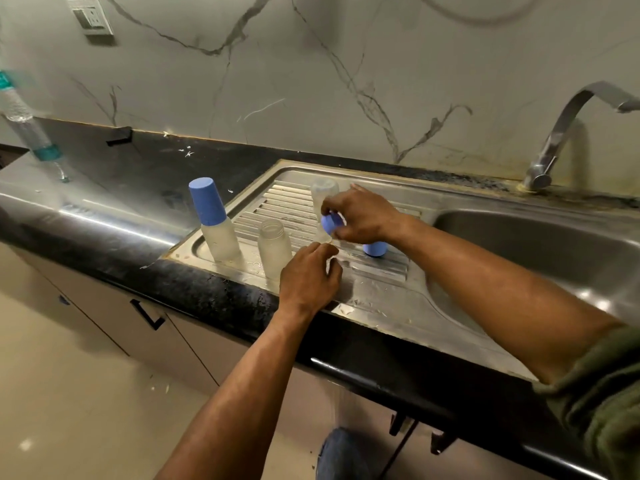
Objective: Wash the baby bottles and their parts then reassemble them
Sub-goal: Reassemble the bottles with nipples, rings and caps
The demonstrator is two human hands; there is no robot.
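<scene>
Right grip pinching blue ring; left grip just below.

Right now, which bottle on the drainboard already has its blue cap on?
The leftmost bottle, at the drainboard's left end. The open bottle beside it shows bare threads; the one behind the right hand is also uncapped.

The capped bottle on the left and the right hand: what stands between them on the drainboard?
In the head view, one open frosted bottle without cap stands between the capped bottle and the right hand.

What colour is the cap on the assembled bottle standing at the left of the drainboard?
Blue, over a frosted clear bottle; the cap shows best in the head view.
</scene>
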